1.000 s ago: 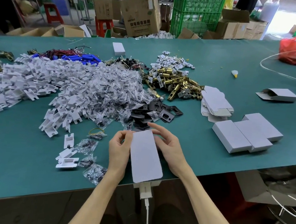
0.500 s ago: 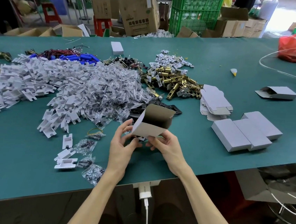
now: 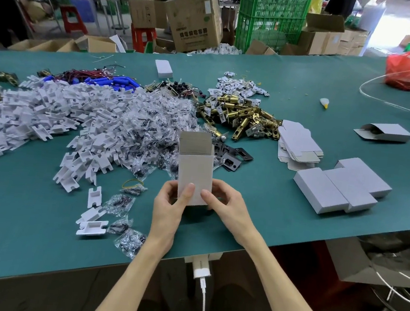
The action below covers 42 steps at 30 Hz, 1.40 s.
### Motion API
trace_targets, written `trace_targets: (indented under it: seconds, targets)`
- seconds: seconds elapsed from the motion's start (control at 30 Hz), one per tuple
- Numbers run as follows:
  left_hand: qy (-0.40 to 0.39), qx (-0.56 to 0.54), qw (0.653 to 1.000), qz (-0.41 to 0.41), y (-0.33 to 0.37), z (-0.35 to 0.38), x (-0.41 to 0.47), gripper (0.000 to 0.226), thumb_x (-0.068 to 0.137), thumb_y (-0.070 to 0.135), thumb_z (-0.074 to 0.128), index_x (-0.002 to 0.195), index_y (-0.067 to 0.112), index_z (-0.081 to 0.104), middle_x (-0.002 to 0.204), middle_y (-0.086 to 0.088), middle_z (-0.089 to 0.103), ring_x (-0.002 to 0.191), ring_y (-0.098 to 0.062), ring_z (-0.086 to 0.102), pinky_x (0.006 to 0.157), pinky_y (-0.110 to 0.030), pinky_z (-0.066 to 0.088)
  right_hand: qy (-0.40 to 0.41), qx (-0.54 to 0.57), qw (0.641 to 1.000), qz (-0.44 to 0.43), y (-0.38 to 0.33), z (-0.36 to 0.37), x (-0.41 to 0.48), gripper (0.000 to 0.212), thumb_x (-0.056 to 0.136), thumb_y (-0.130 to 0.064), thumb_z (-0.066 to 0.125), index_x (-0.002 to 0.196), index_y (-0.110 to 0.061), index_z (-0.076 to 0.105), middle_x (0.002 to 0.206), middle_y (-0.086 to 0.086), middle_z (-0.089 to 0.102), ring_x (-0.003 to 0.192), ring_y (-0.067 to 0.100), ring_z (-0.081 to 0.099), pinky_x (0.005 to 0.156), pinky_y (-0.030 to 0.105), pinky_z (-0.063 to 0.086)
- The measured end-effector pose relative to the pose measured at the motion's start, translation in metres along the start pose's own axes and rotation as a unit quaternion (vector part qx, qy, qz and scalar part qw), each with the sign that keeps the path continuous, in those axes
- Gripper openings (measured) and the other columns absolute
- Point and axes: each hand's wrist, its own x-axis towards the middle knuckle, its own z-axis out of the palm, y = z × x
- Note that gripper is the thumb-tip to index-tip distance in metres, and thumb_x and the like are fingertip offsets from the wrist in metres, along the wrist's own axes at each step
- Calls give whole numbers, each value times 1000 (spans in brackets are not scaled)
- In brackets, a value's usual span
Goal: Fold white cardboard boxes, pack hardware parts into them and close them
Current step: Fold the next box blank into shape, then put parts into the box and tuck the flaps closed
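A white cardboard box [image 3: 194, 172] stands upright above the green table [image 3: 39, 226], its top flap raised and its brown inside showing. My left hand [image 3: 170, 207] grips its lower left side with the thumb on the front face. My right hand [image 3: 226, 208] grips the lower right side the same way. Behind the box lie a heap of white plastic pieces [image 3: 51, 114], clear bags of small black parts [image 3: 151, 129], black metal plates [image 3: 231, 155] and brass latch parts [image 3: 241, 116]. A stack of flat box blanks [image 3: 298, 145] lies to the right.
Three closed white boxes [image 3: 340, 184] sit side by side at the right, with an open-ended box [image 3: 383, 132] farther back. A red bag [image 3: 405, 72] and a white cable [image 3: 384, 80] lie at the far right. Brown cartons and a green crate [image 3: 271, 18] stand beyond the table.
The flat blank that both hands held has been opened into a box shape and turned upright. Both hands have shifted to its lower end.
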Motion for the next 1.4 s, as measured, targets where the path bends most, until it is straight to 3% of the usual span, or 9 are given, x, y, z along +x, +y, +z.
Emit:
trace_targets:
  seconds: [0.27,0.47,0.7,0.83,0.97,1.1,1.17,1.27,1.4]
  targets:
    - [24,-58,998,-32,-3,-3,3,37,96,44,66,111,11,70,105,-8,77,93,-21,70,77,-32,60,-18,1,1000,6,2,1,0,31,96,-32,70,124,-20,71,110,-7,76,99,14,70,85,31,57]
    - [7,-10,1000,-5,-3,-1,3,30,95,39,68,108,12,69,101,0,77,93,-12,71,77,-22,57,72,16,997,29,-7,-19,26,22,102,-28,60,121,-21,67,109,-1,71,94,10,67,74,28,56]
    - [-27,17,999,-5,-1,1,3,27,97,38,66,115,19,69,108,5,78,101,-9,72,81,-18,55,88,-143,984,67,-31,-65,129,32,103,-36,55,128,-19,62,117,1,66,102,18,63,92,35,54]
    - [-24,19,999,-14,2,2,3,32,96,40,65,116,16,69,109,3,77,103,-13,72,82,-22,55,66,-261,950,158,-14,-68,170,48,99,-38,57,143,-18,55,142,14,56,139,34,38,120,45,25]
    - [-21,20,999,-21,1,2,5,31,97,40,65,116,15,68,110,2,77,104,-14,72,83,-25,56,71,-219,952,204,2,-68,195,55,96,-36,64,147,-19,53,148,17,48,145,37,24,120,45,24]
    - [-17,17,999,-25,1,2,5,32,97,40,65,116,14,69,109,1,77,102,-13,73,81,-23,56,128,-160,960,191,9,-67,202,44,90,-30,73,132,-18,66,136,15,59,137,33,42,114,48,40]
    - [-15,14,999,-25,1,2,5,33,97,39,66,116,13,69,109,1,77,101,-13,72,80,-23,56,176,-149,963,141,11,-65,198,28,89,-25,73,116,-19,73,119,8,69,114,22,60,96,38,51]
    - [-14,14,999,-25,2,3,6,34,96,40,66,117,13,69,109,1,77,101,-13,73,79,-23,56,221,-161,959,77,6,-63,187,17,90,-23,69,105,-17,72,101,-2,69,80,8,60,69,24,46]
    - [-13,13,1000,-23,3,3,4,36,94,41,67,118,14,68,110,2,77,102,-13,73,80,-22,56,257,-178,949,42,0,-76,174,10,97,-17,62,103,-17,70,102,2,69,90,15,62,78,29,48]
